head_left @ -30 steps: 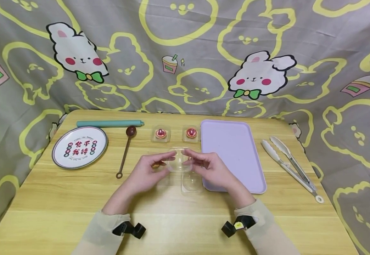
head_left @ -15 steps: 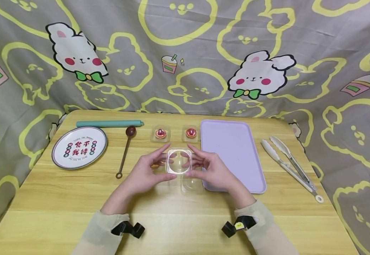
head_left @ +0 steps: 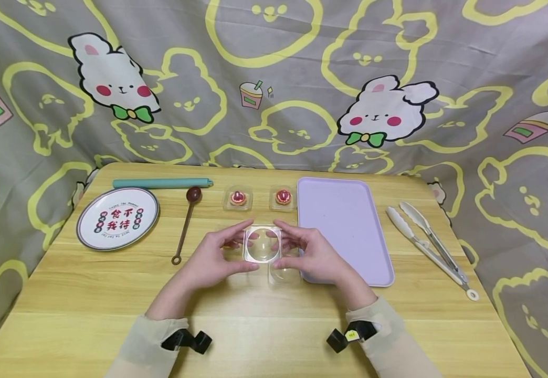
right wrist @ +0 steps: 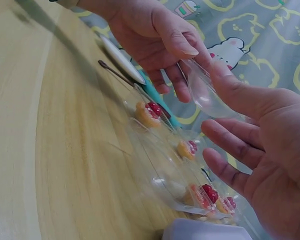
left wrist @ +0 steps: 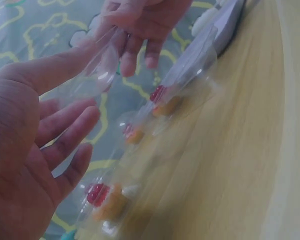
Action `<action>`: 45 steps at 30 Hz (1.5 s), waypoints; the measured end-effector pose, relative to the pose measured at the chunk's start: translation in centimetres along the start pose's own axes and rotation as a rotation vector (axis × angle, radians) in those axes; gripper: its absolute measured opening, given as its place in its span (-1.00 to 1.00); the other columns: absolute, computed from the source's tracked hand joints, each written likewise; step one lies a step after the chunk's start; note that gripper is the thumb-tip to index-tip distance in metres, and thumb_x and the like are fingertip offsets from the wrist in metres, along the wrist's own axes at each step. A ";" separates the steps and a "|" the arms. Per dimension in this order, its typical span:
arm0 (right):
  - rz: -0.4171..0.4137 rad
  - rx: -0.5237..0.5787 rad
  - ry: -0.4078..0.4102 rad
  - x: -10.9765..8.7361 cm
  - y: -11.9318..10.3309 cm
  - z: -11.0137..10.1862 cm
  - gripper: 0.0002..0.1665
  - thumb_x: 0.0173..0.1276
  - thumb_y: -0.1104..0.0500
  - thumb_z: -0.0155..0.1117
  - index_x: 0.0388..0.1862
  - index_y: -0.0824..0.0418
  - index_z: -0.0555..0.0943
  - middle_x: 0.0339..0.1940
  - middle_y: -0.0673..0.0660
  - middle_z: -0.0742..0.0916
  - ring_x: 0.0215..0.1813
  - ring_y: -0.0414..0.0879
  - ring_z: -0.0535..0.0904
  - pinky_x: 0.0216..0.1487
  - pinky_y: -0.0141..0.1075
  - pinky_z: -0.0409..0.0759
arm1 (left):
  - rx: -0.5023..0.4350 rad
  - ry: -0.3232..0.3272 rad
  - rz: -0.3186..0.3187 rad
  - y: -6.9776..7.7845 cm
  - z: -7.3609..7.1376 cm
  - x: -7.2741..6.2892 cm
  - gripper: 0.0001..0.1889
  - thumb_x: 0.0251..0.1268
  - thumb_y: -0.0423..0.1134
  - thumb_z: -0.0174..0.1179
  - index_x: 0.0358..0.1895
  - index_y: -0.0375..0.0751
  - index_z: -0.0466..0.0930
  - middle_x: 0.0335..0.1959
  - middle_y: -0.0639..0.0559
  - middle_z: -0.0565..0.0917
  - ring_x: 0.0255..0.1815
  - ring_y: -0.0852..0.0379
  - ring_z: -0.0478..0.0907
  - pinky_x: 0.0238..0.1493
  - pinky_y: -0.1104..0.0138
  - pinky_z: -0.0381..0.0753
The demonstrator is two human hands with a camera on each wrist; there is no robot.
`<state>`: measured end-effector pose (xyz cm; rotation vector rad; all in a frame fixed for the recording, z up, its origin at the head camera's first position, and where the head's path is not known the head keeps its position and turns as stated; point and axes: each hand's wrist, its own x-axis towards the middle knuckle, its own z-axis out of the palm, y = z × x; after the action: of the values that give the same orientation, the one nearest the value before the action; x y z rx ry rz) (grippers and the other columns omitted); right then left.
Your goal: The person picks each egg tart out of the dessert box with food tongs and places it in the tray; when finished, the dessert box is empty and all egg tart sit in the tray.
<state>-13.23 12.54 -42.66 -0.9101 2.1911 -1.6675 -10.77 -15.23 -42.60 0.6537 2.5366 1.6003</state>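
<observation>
A clear plastic lid (head_left: 262, 244), square-rimmed with a rounded dome, is held up above the table between both hands. My left hand (head_left: 213, 257) pinches its left side between thumb and fingertips; my right hand (head_left: 313, 252) pinches the right side the same way. In the left wrist view the lid (left wrist: 101, 70) is tilted, lower fingers spread away from it. Below the hands stand clear boxes, mostly hidden in the head view; one holds a red-topped tart (right wrist: 148, 115). An open clear box part (head_left: 284, 274) lies under the right hand.
Two boxed tarts, a left one (head_left: 238, 198) and a right one (head_left: 283, 197), stand behind the hands. A purple tray (head_left: 345, 231) lies right, with tongs (head_left: 432, 247) beyond. On the left are a brown spoon (head_left: 188, 223), a white plate (head_left: 118, 219) and a teal stick (head_left: 162, 183).
The lid has tipped so that its round opening and square rim face the head camera, and it has come slightly lower and left. The hands stay around it; other things have not moved.
</observation>
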 end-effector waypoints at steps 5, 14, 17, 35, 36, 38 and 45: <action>0.012 -0.063 0.002 0.3 -0.1 0.4 0.08 0.09 0.22 0.75 0.56 0.34 0.43 0.12 0.15 0.80 -0.02 0.00 0.72 0.05 -0.09 0.73 | 0.007 -0.011 -0.006 -0.4 -0.5 -0.4 -0.07 0.00 -0.12 0.72 0.52 -0.10 0.49 0.07 0.06 0.79 0.08 0.04 0.70 0.26 -0.04 0.60; -0.017 -0.196 -0.039 1.1 -0.4 1.1 0.10 0.05 0.10 0.80 0.52 0.38 0.47 0.13 0.11 0.78 -0.09 -0.03 0.69 -0.06 -0.13 0.73 | -0.045 -0.020 -0.024 -1.1 -0.9 -1.1 -0.05 -0.02 -0.17 0.73 0.52 -0.11 0.47 0.10 0.01 0.78 0.09 -0.05 0.71 0.25 -0.04 0.62; -0.038 -0.262 -0.057 1.2 -0.3 1.4 0.05 0.08 0.04 0.79 0.48 0.39 0.51 0.08 0.12 0.77 -0.10 0.01 0.67 -0.08 -0.10 0.72 | -0.034 -0.030 -0.013 -1.3 -1.2 -1.6 -0.06 -0.01 -0.16 0.72 0.52 -0.09 0.47 0.11 -0.01 0.78 0.11 -0.06 0.71 0.25 -0.02 0.61; -0.054 -0.605 -0.088 1.2 0.0 3.4 0.03 -0.05 -0.20 0.80 0.32 0.29 0.65 0.03 -0.01 0.63 0.02 -0.11 0.56 0.13 -0.22 0.60 | 0.067 -0.111 -0.054 -2.9 -2.2 -3.1 -0.14 -0.02 -0.19 0.72 0.43 -0.26 0.55 -0.08 0.10 0.78 -0.06 0.09 0.73 0.12 0.16 0.70; -0.056 -0.619 -0.086 1.2 0.2 3.5 0.02 -0.06 -0.23 0.80 0.30 0.28 0.66 0.02 -0.02 0.63 0.02 -0.13 0.55 0.14 -0.22 0.60 | 0.069 -0.118 -0.057 -3.0 -2.2 -3.2 -0.14 -0.02 -0.19 0.72 0.43 -0.27 0.55 -0.09 0.11 0.77 -0.07 0.10 0.72 0.11 0.17 0.70; -0.060 -0.646 -0.088 1.1 0.5 3.7 0.02 -0.07 -0.26 0.80 0.28 0.26 0.68 0.00 -0.05 0.62 0.01 -0.17 0.53 0.14 -0.24 0.58 | 0.069 -0.129 -0.059 -3.1 -2.1 -3.3 -0.14 -0.02 -0.21 0.72 0.43 -0.28 0.55 -0.11 0.13 0.76 -0.10 0.11 0.71 0.05 0.20 0.71; -0.058 -0.697 -0.083 1.0 0.9 3.9 0.04 -0.11 -0.33 0.78 0.26 0.23 0.70 -0.04 -0.10 0.59 -0.03 -0.20 0.47 0.07 -0.24 0.55 | 0.062 -0.141 -0.056 -3.3 -2.0 -3.3 -0.15 -0.01 -0.25 0.71 0.42 -0.30 0.55 -0.18 0.16 0.73 -0.22 0.08 0.70 -0.22 0.26 0.72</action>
<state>-12.23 8.97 -44.53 -1.1725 2.7438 -0.8382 -9.35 -19.45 -45.16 0.6706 2.4877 1.4101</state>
